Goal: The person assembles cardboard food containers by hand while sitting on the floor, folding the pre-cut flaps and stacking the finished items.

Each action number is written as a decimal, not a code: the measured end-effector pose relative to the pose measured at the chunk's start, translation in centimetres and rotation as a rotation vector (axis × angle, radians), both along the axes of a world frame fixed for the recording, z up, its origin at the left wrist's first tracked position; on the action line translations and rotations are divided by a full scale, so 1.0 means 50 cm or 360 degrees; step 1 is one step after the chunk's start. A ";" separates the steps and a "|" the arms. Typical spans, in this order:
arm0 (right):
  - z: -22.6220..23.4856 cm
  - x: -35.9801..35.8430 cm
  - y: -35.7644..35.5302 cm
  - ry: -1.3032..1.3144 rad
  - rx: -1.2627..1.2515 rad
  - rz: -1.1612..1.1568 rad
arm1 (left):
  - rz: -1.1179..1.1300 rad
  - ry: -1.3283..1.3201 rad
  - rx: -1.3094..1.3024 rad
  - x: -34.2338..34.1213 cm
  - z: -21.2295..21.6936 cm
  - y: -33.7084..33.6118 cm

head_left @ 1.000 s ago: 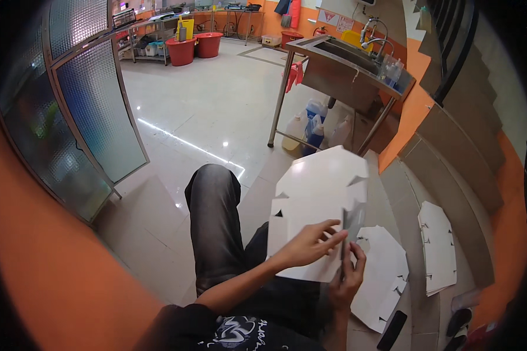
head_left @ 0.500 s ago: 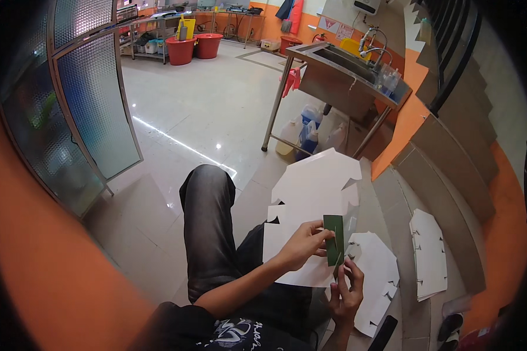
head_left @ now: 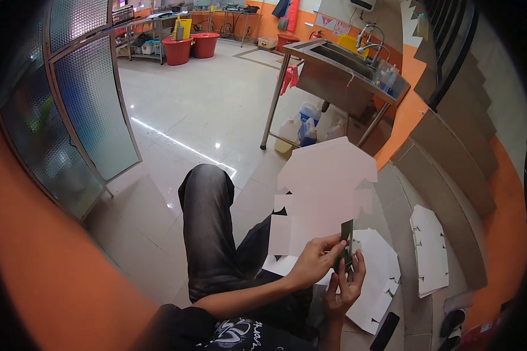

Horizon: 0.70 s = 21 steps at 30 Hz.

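Note:
Both my hands meet over my lap around a small dark green strip point(head_left: 346, 232), a flat piece with a straight edge; its material is unclear. My left hand point(head_left: 316, 258) pinches it between thumb and fingers from the left side. Just below, my right hand point(head_left: 346, 285) has its fingertips closed on the strip's lower end, partly hidden. A large white die-cut cardboard sheet point(head_left: 322, 181), with notches and tabs along its sides, rests over my right leg beneath and beyond the hands.
To my right on the steps lie more white cut cardboard pieces point(head_left: 376, 304) and a further stack point(head_left: 429, 248). A black slab-like object point(head_left: 385, 331) sits near my right arm. Ahead stand a steel sink point(head_left: 334, 76), jugs point(head_left: 307, 131) and red tubs point(head_left: 205, 45).
The green strip has turned edge-on and moved right, with my left hand following. The white cardboard sheet's far part has shifted right and up.

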State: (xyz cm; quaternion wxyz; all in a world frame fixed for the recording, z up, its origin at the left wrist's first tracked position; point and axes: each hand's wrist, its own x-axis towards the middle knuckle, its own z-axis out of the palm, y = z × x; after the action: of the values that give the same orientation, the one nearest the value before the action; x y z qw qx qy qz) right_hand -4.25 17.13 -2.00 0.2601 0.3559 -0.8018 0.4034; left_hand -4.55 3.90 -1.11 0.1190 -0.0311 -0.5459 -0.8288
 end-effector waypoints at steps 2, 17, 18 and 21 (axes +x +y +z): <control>-0.007 0.001 -0.008 0.0059 -0.0083 -0.0052 | 0.0047 -0.0048 -0.0049 0.011 0.014 0.011; 0.021 -0.008 -0.011 -0.0561 -0.0285 -0.0008 | -0.0040 -0.0144 0.0103 0.036 0.034 0.017; 0.021 -0.008 -0.013 -0.0564 -0.0325 -0.0034 | 0.0067 -0.0024 -0.0064 0.037 0.030 0.009; -0.017 -0.066 0.044 -0.1033 -0.1190 0.0000 | 0.0483 0.0361 -0.0554 0.043 0.018 -0.062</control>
State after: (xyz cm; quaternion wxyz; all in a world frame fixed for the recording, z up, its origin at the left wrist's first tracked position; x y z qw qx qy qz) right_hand -7.53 19.31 -2.84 0.1069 0.0943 -0.6418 0.7535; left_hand -2.40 0.79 -0.21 0.2952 -0.0616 -0.6620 -0.6862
